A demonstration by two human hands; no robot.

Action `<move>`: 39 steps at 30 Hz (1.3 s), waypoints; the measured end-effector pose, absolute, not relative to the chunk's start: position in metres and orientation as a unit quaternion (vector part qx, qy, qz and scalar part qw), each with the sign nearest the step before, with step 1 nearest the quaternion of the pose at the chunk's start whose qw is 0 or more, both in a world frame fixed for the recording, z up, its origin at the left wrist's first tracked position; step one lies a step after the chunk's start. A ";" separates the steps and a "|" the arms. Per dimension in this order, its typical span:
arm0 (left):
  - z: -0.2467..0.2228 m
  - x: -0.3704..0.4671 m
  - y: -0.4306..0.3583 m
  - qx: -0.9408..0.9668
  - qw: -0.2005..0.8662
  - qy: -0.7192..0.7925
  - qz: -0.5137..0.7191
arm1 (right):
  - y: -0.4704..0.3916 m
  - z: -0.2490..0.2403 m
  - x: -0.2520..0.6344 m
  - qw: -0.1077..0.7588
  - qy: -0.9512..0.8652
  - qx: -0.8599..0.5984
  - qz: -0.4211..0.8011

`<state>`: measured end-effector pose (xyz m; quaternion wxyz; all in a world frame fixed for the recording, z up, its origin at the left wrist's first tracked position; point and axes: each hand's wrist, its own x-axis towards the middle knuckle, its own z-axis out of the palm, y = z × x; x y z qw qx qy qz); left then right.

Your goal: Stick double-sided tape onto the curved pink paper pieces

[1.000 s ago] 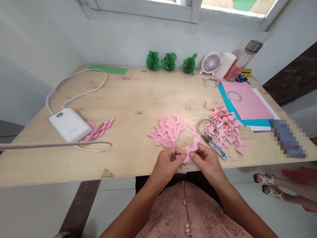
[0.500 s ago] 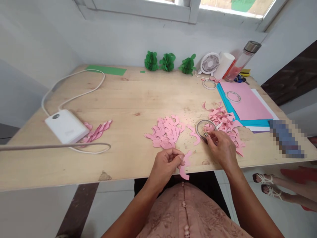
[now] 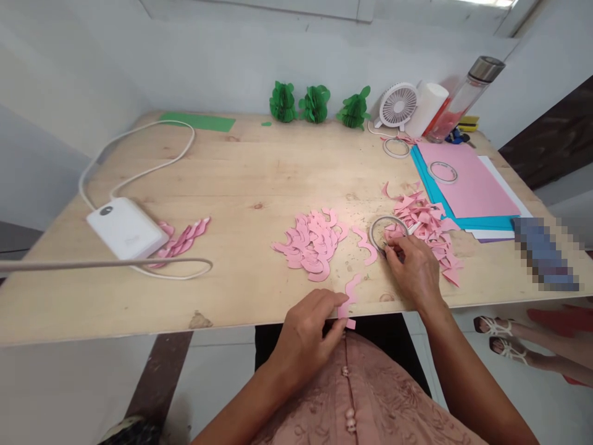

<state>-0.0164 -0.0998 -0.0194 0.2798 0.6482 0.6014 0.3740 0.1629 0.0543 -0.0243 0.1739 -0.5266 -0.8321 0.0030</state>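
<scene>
At the table's near edge my left hand (image 3: 306,327) has a wavy pink paper strip (image 3: 351,296) by its lower end, thumb below and fingertips above. Part of the strip lies over the edge. My right hand (image 3: 412,266) rests on the table with its fingers pinched at the near rim of a roll of tape (image 3: 372,233); what lies under the fingertips is hidden. Between the hands is another wavy pink strip (image 3: 365,247). A pile of curved pink paper pieces (image 3: 312,241) lies ahead of my left hand. Pink paper scraps (image 3: 424,216) are heaped beyond my right hand.
A white power bank (image 3: 127,228) with a cable is at left, beside twisted pink pieces (image 3: 188,238). Green paper shapes (image 3: 315,104), a small fan (image 3: 398,105) and a glass bottle (image 3: 463,99) stand at the back. Stacked coloured paper (image 3: 482,191) lies right. A person's feet (image 3: 495,337) show below.
My left hand has moved down slightly, its fingers spreading from a pinch along the strip. The right hand stays at the tape roll. The view has tilted down a little.
</scene>
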 end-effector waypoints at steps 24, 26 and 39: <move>-0.033 0.002 -0.103 0.780 0.070 0.571 0.246 | 0.055 -0.028 0.163 0.317 -0.743 -0.577 0.119; -0.031 0.002 -0.101 0.759 0.104 0.575 0.285 | 0.053 -0.024 0.164 0.341 -0.709 -0.588 0.188; -0.013 -0.020 -0.075 0.158 0.489 0.574 0.638 | 0.003 0.000 0.147 0.381 -0.603 -0.472 0.518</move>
